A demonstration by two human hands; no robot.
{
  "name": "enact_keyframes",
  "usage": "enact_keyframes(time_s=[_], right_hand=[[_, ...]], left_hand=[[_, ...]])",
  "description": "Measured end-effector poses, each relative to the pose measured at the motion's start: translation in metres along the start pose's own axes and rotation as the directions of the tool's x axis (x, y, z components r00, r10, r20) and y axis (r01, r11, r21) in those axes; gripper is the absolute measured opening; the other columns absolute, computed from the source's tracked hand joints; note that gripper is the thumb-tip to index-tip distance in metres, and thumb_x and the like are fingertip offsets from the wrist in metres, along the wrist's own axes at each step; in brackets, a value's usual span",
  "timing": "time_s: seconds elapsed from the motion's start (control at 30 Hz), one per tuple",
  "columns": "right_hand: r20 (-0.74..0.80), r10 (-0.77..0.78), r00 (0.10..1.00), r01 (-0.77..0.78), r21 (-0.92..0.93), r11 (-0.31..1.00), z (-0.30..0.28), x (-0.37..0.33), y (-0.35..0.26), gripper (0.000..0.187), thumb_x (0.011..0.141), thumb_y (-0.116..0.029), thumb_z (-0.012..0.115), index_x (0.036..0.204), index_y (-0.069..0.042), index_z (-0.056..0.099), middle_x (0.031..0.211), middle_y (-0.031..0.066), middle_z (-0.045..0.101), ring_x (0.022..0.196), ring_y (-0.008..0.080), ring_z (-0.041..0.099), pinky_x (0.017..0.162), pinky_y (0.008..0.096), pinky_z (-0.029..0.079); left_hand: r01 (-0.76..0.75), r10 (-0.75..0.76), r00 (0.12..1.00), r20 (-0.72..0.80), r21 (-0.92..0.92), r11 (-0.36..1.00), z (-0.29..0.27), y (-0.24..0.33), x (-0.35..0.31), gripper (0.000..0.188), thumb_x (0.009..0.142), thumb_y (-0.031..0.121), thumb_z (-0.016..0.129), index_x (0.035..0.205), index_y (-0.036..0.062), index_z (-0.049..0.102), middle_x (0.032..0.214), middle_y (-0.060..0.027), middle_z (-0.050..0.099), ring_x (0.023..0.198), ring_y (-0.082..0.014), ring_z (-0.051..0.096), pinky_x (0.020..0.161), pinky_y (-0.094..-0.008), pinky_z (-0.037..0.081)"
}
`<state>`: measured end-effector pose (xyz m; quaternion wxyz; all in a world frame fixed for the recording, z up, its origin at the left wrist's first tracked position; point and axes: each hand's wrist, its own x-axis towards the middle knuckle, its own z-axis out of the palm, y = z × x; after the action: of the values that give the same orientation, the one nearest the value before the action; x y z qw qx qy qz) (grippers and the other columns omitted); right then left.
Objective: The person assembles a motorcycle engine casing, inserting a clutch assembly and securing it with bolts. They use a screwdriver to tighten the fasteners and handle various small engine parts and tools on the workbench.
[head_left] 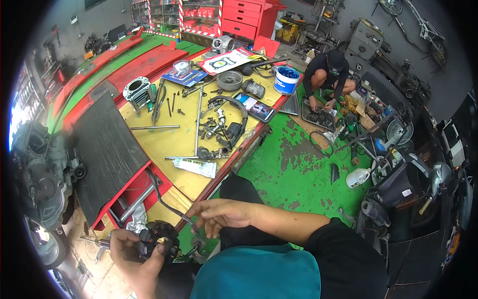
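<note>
"At lower left of the frame, what does the left hand [136, 266] hold?"

"A black engine component [168, 234]; the grip is closed on its lobed, hard-looking casing."

"The right hand [225, 214]?"

"Lower centre, fingers parted, half-curled. Contact with the dark bent rod [160, 193] cannot be told."

"Step in hand?"

"Judged to be handling the component beside the counter [160, 144]. The next move likely calls for a steady left grip while the right fingers work."

"Materials?"

"Smooth yellow counter top; finned metal cylinder block [138, 93], upper left; black ribbed panel [107, 154], left, red-edged."
</note>
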<state>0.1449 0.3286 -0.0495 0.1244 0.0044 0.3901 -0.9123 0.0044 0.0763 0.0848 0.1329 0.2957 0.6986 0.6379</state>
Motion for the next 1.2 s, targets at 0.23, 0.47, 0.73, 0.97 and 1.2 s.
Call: enact_keyframes(time_s=[0.23, 0.47, 0.73, 0.97, 1.2], right_hand=[[-0.157, -0.12, 0.98, 0.044, -0.421, 0.906, 0.035, 0.029, 0.018, 0.067, 0.102, -0.033, 0.074, 0.155, -0.008, 0.04, 0.135, 0.0105, 0.056, 0.105, 0.0191, 0.064, 0.083, 0.0346, 0.055], [0.335, -0.482, 0.81, 0.437, -0.892, 0.115, 0.081, 0.036, 0.017, 0.07, 0.095, -0.036, 0.079, 0.149, -0.002, 0.052, 0.137, 0.017, 0.057, 0.115, 0.0358, 0.06, 0.103, 0.0464, 0.052], [0.429, -0.442, 0.788, 0.454, -0.89, -0.054, 0.101, 0.027, -0.012, 0.069, 0.086, -0.027, 0.086, 0.146, -0.004, 0.06, 0.122, 0.0127, 0.064, 0.114, 0.0303, 0.061, 0.102, 0.0472, 0.049], [0.586, -0.545, 0.6, 0.524, -0.802, -0.285, 0.093, 0.031, -0.033, 0.055, 0.087, -0.011, 0.081, 0.139, -0.003, 0.065, 0.103, 0.0089, 0.066, 0.095, 0.0286, 0.065, 0.094, 0.0458, 0.053], [0.491, -0.47, 0.734, 0.468, -0.867, -0.175, 0.105, 0.038, -0.011, 0.05, 0.096, -0.018, 0.074, 0.141, -0.003, 0.061, 0.11, 0.0112, 0.066, 0.103, 0.0298, 0.065, 0.096, 0.043, 0.053]], left_hand=[[-0.024, 0.023, 0.999, 0.024, 0.061, 0.998, -0.012, -0.006, 0.002, 0.057, 0.077, 0.022, 0.095, 0.104, 0.0077, 0.047, 0.091, 0.0014, 0.053, 0.085, -0.0091, 0.054, 0.078, -0.0231, 0.042], [-0.071, 0.069, 0.994, -0.084, -0.014, 0.997, -0.016, 0.003, 0.004, 0.062, 0.077, 0.031, 0.097, 0.104, 0.0075, 0.047, 0.089, 0.0002, 0.051, 0.079, -0.0095, 0.054, 0.073, -0.0227, 0.042], [-0.317, 0.304, 0.89, -0.34, 0.019, 0.948, -0.052, 0.028, 0.005, 0.079, 0.074, 0.056, 0.096, 0.107, 0.0076, 0.043, 0.085, -0.001, 0.056, 0.076, -0.0088, 0.063, 0.065, -0.0196, 0.048], [-0.525, 0.429, 0.725, -0.539, -0.029, 0.851, -0.069, 0.042, 0.001, 0.06, 0.096, 0.046, 0.075, 0.128, 0.0062, 0.043, 0.103, -0.0142, 0.07, 0.084, -0.0242, 0.074, 0.067, -0.0261, 0.059], [-0.512, 0.41, 0.793, -0.45, -0.128, 0.849, -0.088, 0.038, -0.008, 0.074, 0.097, 0.044, 0.073, 0.147, -0.0019, 0.043, 0.113, -0.0172, 0.069, 0.092, -0.0252, 0.071, 0.075, -0.035, 0.058]])
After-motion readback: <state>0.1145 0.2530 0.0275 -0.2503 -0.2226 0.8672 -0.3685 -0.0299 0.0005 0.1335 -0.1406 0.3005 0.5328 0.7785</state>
